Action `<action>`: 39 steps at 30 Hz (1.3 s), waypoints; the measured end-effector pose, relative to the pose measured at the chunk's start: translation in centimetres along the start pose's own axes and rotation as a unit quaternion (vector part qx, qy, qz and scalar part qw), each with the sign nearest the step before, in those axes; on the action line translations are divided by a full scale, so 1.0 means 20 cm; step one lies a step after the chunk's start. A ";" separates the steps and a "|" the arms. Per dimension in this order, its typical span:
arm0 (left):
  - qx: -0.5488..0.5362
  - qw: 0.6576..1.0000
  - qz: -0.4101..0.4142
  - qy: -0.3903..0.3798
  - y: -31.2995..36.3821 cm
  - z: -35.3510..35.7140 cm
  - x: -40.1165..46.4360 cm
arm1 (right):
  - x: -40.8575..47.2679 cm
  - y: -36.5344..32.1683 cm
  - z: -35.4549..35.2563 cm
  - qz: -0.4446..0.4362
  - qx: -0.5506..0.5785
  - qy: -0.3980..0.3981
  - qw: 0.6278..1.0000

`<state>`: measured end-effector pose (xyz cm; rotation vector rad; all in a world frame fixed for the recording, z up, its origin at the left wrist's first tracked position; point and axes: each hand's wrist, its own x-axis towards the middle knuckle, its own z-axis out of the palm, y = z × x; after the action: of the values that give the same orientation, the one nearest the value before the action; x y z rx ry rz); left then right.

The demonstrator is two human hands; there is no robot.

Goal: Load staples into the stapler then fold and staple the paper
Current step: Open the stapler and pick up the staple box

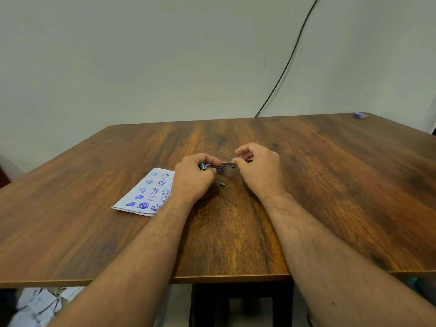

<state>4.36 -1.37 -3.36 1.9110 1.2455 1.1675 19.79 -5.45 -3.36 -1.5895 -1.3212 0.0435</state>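
Small blue and metal stapler (215, 166), above the middle of the brown wooden table (306, 185), gripped at its blue end by the curled left hand (194, 177). Metal front end pinched between thumb and fingertip of the right hand (258, 169), other fingers loosely curled. Small dark staple block (222, 184) lying just below; white paper with blue stamped hearts and smileys (147, 193) flat at the left, partly under the left wrist.

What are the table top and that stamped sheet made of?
Table top: wood or wood-look laminate, with brown streaked grain, a smooth low sheen and a thin edge band. Stamped sheet: thin pale paper, matt, lying flat, printed with blue ink hearts and smileys.
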 end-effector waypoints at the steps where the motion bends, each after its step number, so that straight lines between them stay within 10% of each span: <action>1: -0.003 1.000 -0.001 0.003 -0.01 0.00 0.01 | 0.00 0.00 0.00 -0.001 0.010 0.000 1.000; 28: 0.146 0.989 -0.013 0.008 -0.04 0.07 0.04 | 0.05 0.06 0.03 0.180 -0.069 0.047 0.980; 39: 0.178 0.983 0.050 -0.017 -0.02 0.07 0.03 | -0.02 -0.03 -0.01 0.060 -0.076 0.047 0.994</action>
<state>5.51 -0.60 -4.01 2.2654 1.4292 1.0075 19.39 -6.03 -3.09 -1.7773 -1.1775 -0.0581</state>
